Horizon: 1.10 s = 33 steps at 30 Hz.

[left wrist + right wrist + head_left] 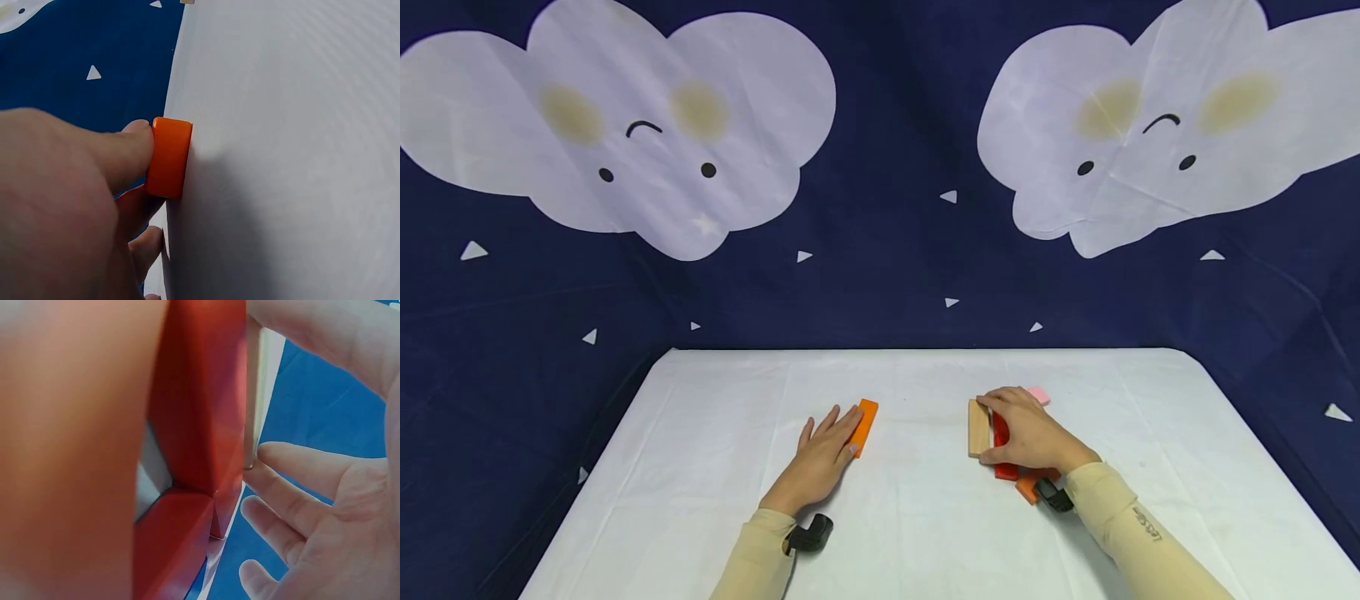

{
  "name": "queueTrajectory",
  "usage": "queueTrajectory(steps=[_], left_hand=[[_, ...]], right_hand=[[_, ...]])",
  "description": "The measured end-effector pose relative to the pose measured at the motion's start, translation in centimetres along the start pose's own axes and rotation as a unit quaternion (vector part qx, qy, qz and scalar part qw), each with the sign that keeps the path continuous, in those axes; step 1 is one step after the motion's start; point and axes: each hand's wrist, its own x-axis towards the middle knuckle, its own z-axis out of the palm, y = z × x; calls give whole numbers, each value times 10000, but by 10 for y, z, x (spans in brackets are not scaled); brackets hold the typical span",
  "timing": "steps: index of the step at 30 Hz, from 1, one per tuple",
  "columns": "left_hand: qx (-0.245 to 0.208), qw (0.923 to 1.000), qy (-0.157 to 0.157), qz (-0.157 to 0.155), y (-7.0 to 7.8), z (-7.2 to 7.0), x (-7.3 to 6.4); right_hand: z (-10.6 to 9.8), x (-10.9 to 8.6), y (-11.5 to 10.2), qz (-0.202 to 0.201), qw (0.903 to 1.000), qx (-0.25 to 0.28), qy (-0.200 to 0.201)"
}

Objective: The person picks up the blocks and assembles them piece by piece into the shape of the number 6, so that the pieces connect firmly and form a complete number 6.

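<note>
An orange block (867, 425) lies on the white table, left of centre. My left hand (815, 467) touches its left side with straight fingers; in the left wrist view the thumb rests against the orange block (170, 157). On the right, my right hand (1030, 429) pinches a plain wooden block (978, 429) at its two ends, between thumb and fingers. Beneath that palm sits a red block (1006, 467), partly covered. The right wrist view shows the edge of the wooden block (252, 394) beside the red block (206, 394).
Another orange block (1027, 489) lies near the right wrist, partly hidden by the wrist camera (1054, 496). A pink block (1039, 395) shows behind the right hand. Dark blue cloth with clouds (895, 167) rises beyond the table's far edge (917, 350).
</note>
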Motion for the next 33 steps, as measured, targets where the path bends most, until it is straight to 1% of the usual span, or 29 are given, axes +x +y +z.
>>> queueTrajectory(steps=[4, 11, 18, 22, 28, 33], left_hand=[[-17, 10000, 59, -54, -1, 1, 0], [-81, 9999, 95, -45, -2, 2, 2], [-137, 9998, 114, -64, -1, 3, 2], [-138, 9998, 111, -70, 0, 2, 1], [-146, 9998, 78, -65, 2, 0, 0], [-159, 9998, 115, -89, 0, 1, -1]], right_hand=[[0, 0, -2, 82, 9999, 60, 42], [0, 4, -5, 60, 9997, 159, 183], [0, 9, -11, 44, 9976, 487, 486], [2, 13, -15, 85, 9964, 569, 630], [4, 18, -24, 213, 9951, 669, 693], [6, 22, -29, 270, 9950, 662, 696]])
